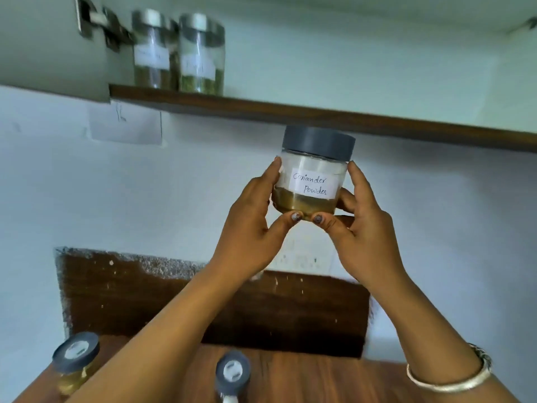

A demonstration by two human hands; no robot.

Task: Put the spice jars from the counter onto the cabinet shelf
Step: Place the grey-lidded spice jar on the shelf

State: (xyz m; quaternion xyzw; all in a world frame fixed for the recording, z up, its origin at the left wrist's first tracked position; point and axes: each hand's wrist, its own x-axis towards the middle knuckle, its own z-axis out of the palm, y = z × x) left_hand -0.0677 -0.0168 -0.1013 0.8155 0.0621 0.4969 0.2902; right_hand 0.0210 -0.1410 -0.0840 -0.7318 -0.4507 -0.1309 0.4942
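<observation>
**A:** Where is the jar, and what does lifting it onto the shelf call for?

**B:** The cabinet shelf (319, 117) runs across the view, a dark wooden edge. Just below that edge, a coriander powder jar (312, 175) is held upright in the air, its grey lid in front of the wood. The left hand (250, 225) and right hand (366, 228) grip it from either side. Their fingers (356, 173) are curled round the glass, with thumbs under the base. I judge the jar must rise clear of the edge, go in level, and land on the free space to the right of the two shelved jars (202, 56).

**A:** And the surroundings?

**B:** A pale wall (450, 213) is behind, with a dark wooden panel (203, 301) low down. Below is a brown wooden bench (305, 379). On it stand a grey-lidded jar (75, 356) at the left and another jar (232, 373) near the middle. A paper note (125, 126) is stuck under the shelf. The right wrist wears a silver bangle (453, 379).
</observation>
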